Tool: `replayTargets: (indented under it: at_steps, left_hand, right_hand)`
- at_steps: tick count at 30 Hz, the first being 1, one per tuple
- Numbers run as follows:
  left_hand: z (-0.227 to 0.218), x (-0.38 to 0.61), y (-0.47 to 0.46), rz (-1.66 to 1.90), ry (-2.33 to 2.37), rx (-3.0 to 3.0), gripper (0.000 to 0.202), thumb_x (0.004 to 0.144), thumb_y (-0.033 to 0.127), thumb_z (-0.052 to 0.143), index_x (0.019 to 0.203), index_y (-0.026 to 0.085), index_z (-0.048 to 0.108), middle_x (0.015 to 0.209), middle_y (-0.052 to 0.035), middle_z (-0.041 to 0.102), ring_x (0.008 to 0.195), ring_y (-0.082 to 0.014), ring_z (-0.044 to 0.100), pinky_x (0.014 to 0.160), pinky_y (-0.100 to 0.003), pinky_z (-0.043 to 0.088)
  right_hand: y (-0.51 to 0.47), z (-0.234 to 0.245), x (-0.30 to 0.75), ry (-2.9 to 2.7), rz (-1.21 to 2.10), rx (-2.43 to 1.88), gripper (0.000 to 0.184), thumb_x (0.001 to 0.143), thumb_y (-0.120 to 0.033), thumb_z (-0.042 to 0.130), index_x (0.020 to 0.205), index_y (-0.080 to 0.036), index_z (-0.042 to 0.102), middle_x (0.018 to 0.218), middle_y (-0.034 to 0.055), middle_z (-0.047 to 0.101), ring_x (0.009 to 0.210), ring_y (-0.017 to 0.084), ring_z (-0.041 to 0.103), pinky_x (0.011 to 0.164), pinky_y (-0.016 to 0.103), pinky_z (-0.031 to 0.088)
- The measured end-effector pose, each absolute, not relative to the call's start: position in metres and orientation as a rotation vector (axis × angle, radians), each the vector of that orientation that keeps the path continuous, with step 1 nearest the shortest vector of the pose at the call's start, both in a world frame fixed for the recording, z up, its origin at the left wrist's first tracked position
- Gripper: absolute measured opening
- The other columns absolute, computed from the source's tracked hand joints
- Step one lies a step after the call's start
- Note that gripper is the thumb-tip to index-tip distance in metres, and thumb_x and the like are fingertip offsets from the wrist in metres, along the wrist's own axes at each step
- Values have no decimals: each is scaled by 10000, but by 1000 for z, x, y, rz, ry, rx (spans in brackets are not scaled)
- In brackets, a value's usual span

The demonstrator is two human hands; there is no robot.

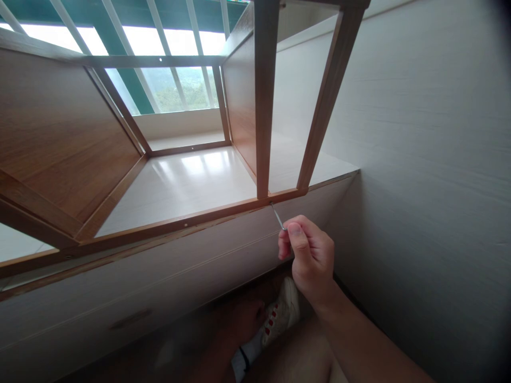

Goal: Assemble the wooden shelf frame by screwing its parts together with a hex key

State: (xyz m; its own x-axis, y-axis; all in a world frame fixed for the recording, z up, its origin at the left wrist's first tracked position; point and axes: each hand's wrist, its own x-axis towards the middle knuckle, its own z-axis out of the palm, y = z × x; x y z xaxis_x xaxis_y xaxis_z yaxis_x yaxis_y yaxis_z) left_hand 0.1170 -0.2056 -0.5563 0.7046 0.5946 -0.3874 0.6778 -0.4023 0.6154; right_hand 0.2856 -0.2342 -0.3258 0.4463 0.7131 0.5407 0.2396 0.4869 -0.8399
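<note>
My right hand [313, 252] pinches a thin metal hex key [278, 217] between thumb and fingers. The key's far end meets a hole in the bottom rail [223, 208] of a brown wooden frame, just below an upright post [265, 106]. Low in the picture, in shadow beside the shoe, is my left hand [250, 315]. Its fingers are too dark and hidden to make out. The frame stands on a white ledge [191, 183], with a wood panel [59, 127] at left and a narrower panel [241, 101] near the post.
A white wall [423, 138] rises close on the right. Behind the frame is a window with pale bars [157, 26] and a green post. Below the ledge, a white front face [167, 276] drops to the dark floor, where a white shoe [284, 314] with red lacing rests.
</note>
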Motion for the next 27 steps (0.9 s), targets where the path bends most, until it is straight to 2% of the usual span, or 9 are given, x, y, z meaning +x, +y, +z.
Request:
replayTargets:
  at_steps: [27]
  left_hand:
    - [-561,117,-205,-132,962,2133,138,926,241,549,833,192,638,845,-56,677,783,-206,594,633,-310,288]
  right_hand:
    - [-232,-329,284,-1025,464,-1010,329,1017,-418,501,805,-198,623,553,-39,538,472,118,501,476,266,386]
